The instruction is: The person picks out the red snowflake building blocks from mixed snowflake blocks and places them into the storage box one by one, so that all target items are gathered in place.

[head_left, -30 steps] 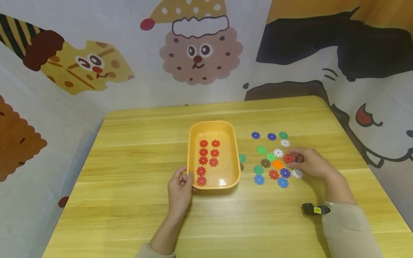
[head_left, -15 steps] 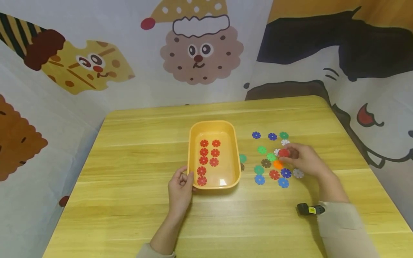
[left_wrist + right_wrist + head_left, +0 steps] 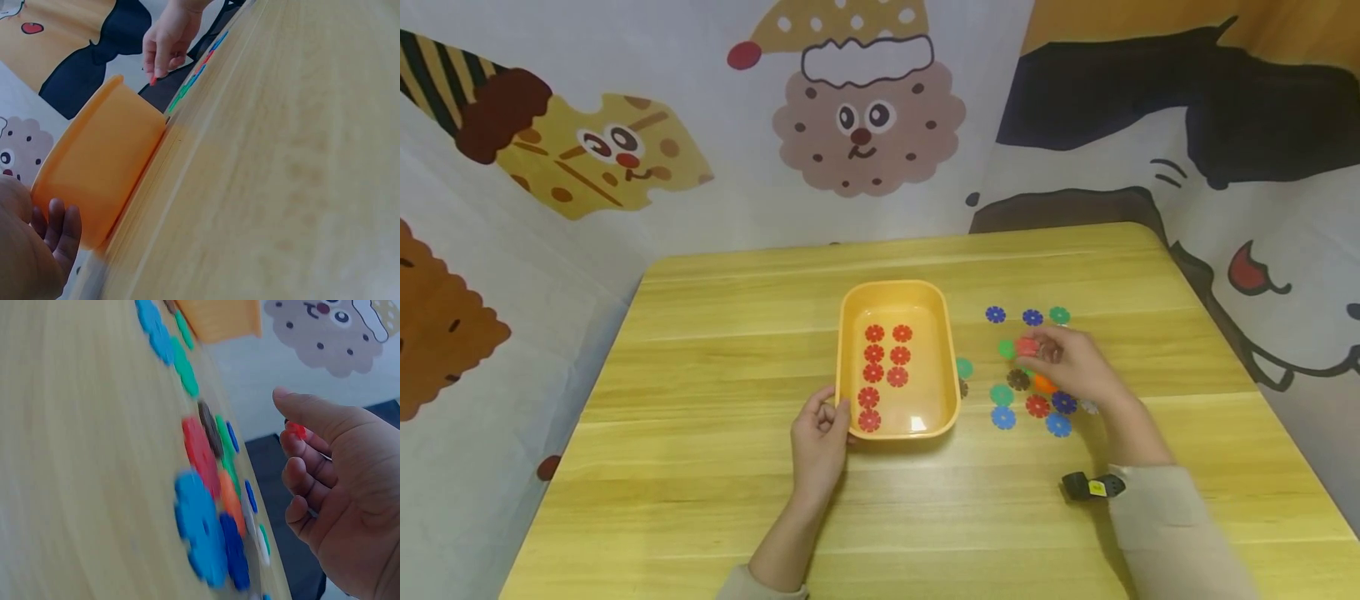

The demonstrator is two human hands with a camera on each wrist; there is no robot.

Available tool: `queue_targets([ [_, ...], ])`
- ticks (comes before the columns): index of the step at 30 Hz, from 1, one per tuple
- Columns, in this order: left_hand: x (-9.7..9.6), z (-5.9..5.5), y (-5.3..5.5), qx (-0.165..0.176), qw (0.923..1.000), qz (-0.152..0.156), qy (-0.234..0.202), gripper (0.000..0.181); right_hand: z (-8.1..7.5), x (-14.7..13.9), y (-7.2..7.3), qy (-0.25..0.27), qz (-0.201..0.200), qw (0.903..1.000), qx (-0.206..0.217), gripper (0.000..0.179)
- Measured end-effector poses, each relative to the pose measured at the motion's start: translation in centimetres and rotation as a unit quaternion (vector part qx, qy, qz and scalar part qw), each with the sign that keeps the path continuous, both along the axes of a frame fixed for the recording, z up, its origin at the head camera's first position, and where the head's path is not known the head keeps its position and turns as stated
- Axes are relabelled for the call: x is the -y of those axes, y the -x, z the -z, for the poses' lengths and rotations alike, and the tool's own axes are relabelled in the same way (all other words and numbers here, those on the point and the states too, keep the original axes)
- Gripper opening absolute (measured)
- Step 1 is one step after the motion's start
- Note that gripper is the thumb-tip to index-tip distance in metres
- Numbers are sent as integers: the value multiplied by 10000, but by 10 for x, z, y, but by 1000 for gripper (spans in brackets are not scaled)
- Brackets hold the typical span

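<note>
In the head view my right hand point(image 3: 1071, 364) pinches a red notched plastic disc point(image 3: 1027, 347) above the scattered discs, between thumb and fingers. Only a small part of that red disc point(image 3: 299, 430) shows in the right wrist view. My left hand point(image 3: 818, 437) holds the near left corner of an orange plastic tray point(image 3: 953, 367), thumb at the rim and fingers along the outer wall. Several red discs point(image 3: 874, 353) lie flat inside the tray in two uneven columns. Seen from the left wrist, the fingers point(image 3: 67, 234) lie against the tray's side.
Right of the tray, notched discs lie on the wooden table point(image 3: 715, 358): a red disc point(image 3: 1037, 407), an orange disc point(image 3: 1045, 383), light blue discs point(image 3: 1003, 417), and several in green, brown, white and dark blue. A cartoon-print cloth point(image 3: 715, 208) hangs behind the table.
My right hand has moved left with the red disc, from the right side of the scattered discs to over their middle. My left hand and the tray stay in place.
</note>
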State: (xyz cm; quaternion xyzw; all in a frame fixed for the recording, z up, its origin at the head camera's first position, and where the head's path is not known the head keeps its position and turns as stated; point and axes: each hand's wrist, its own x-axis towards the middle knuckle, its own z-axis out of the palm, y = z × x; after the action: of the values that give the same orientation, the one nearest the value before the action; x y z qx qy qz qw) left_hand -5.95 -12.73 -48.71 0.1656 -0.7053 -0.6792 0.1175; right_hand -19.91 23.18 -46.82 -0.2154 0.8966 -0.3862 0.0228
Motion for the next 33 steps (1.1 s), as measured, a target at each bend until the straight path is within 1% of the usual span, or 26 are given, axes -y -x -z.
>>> queue_targets([
  [6, -1, 0, 1, 22, 10000, 9, 15, 30, -2, 21, 0, 17, -260, 9997, -39, 40],
  [14, -1, 1, 1, 9, 10000, 12, 14, 31, -4, 47, -4, 448, -532, 9970, 331, 37],
  [18, 0, 1, 1, 12, 10000, 0, 38, 31, -5, 56, -6, 572, -620, 9960, 303, 39],
  [23, 0, 1, 1, 19, 10000, -16, 83, 31, -10, 67, -8, 710, -723, 9945, 264, 40],
  [27, 0, 0, 1, 48, 9999, -2, 118, 30, -17, 76, -10, 725, -768, 9942, 218, 39],
  [33, 0, 0, 0, 58, 9998, 43, 162, 31, -23, 93, -12, 714, -952, 9928, 126, 40],
])
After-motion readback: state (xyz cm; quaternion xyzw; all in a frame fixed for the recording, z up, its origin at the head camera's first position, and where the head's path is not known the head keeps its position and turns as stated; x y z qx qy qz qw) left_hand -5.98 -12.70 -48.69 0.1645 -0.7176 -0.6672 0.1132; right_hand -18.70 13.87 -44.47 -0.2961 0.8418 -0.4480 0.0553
